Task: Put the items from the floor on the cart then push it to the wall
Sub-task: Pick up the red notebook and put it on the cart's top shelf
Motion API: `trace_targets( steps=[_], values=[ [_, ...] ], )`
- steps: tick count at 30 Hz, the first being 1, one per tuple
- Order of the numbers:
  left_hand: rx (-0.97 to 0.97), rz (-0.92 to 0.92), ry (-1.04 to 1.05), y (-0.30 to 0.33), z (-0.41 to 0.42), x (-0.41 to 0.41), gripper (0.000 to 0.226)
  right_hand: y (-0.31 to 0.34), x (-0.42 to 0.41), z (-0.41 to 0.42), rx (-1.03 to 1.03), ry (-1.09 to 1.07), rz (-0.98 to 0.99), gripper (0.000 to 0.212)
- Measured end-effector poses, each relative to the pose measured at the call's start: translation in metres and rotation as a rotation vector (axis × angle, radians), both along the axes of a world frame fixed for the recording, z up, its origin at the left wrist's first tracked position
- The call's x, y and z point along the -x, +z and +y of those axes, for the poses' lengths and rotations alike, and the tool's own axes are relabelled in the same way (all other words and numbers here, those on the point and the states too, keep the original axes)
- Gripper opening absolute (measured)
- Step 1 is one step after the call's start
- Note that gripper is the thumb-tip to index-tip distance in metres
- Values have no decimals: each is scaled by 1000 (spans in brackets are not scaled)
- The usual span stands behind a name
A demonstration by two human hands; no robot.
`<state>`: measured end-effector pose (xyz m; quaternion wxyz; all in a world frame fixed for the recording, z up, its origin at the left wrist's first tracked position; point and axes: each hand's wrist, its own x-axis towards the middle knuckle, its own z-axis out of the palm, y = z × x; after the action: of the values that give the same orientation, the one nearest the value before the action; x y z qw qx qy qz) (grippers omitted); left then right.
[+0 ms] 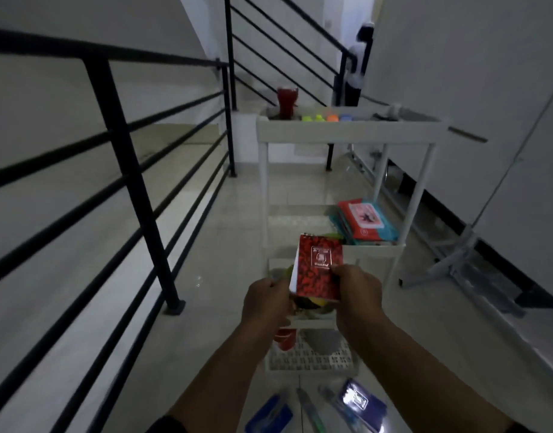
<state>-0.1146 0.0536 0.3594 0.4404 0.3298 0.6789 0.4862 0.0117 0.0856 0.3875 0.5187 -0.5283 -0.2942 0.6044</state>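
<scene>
A white tiered cart (350, 128) stands in front of me on the tiled landing. I hold a red spiral notebook (317, 271) over its lower shelves, my right hand (358, 287) pinching its right edge and my left hand (267, 300) at its left edge. The top shelf carries a red cup (286, 101) and small coloured pots (328, 117). A middle shelf holds red and teal packets (367, 221). On the floor near my arms lie a blue packet (270, 414), a dark blue notebook (359, 401) and pens (311, 410).
A black metal railing (125, 157) runs along the left, with stairs rising behind the cart. A white wall (472, 73) is on the right with a folded grey metal stand (462, 260) leaning at its base. A dark and white object hangs on the far rail post.
</scene>
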Motion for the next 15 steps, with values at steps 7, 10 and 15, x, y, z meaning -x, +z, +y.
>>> trace_targets(
  steps=[7,10,15],
  values=[
    [-4,-77,79,32,28,15,36,42,12,64,-35,39,-32,26],
    [5,-92,104,33,38,8,26,41,4,118,-26,150,-246,14],
    [6,-149,115,13,62,5,23,33,4,193,-149,292,-639,25]
  ],
)
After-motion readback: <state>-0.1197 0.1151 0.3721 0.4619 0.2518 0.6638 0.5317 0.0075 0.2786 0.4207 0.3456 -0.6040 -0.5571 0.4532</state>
